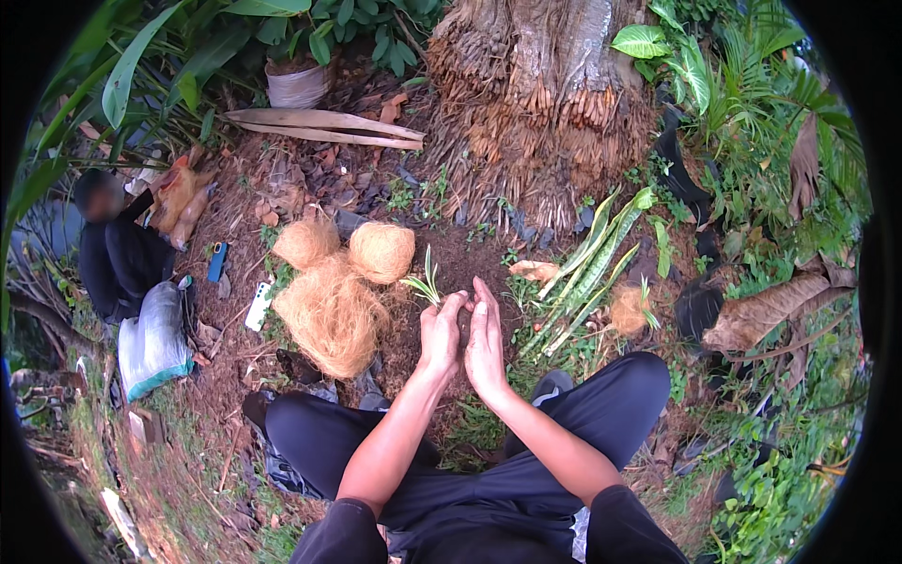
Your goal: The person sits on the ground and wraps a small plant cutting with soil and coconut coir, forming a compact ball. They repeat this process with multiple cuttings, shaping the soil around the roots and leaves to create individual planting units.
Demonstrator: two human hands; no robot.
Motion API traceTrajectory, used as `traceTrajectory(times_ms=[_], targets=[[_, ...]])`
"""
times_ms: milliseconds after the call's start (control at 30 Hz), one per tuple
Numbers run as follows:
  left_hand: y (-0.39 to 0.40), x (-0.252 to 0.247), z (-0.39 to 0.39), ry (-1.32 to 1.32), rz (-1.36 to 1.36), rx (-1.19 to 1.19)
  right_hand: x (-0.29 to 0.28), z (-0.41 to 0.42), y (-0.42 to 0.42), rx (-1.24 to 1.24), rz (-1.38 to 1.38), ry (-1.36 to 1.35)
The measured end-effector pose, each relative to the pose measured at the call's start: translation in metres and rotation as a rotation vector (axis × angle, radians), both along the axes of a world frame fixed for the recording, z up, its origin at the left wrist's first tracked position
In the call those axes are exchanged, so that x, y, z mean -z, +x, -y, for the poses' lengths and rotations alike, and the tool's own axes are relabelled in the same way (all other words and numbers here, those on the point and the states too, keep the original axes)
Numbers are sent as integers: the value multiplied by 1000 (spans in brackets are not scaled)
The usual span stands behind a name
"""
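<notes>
My left hand is closed on a small striped-leaf plant, whose leaves stick up above the thumb; its lower end is hidden. Beside it, my right hand is cupped with straight fingers pointing away from me, its fingertips close to the left hand's thumb. Whether it also touches the plant's base cannot be told. Dark loose soil lies under and beyond both hands. To the left are a loose heap of tan fibre and two rounder fibre bundles. Long variegated snake plant leaves lie to the right.
A fibre ball with a small plant lies at the right. Two phones rest on the ground at the left, near a seated person and a filled sack. A thick trunk stands ahead; a dry curled leaf lies far right.
</notes>
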State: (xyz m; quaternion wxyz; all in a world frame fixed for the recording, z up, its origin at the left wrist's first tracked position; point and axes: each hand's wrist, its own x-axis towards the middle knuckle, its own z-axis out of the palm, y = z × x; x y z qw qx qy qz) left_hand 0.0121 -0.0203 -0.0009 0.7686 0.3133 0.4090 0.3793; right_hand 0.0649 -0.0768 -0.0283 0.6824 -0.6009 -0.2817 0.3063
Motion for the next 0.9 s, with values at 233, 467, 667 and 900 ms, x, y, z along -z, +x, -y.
traceTrajectory(times_ms=[233, 467, 667, 900], targets=[[-8, -8, -13, 98, 23, 297, 8, -6, 21, -108, -919, 88], [-6, -18, -2, 512, -393, 416, 14, -6, 29, -301, -1353, 202], [-23, -25, -19, 739, -760, 239, 11, -2, 31, -253, -1280, 108], [-25, -7, -24, 425, -485, 208, 10, -1, 29, -192, -995, 114]])
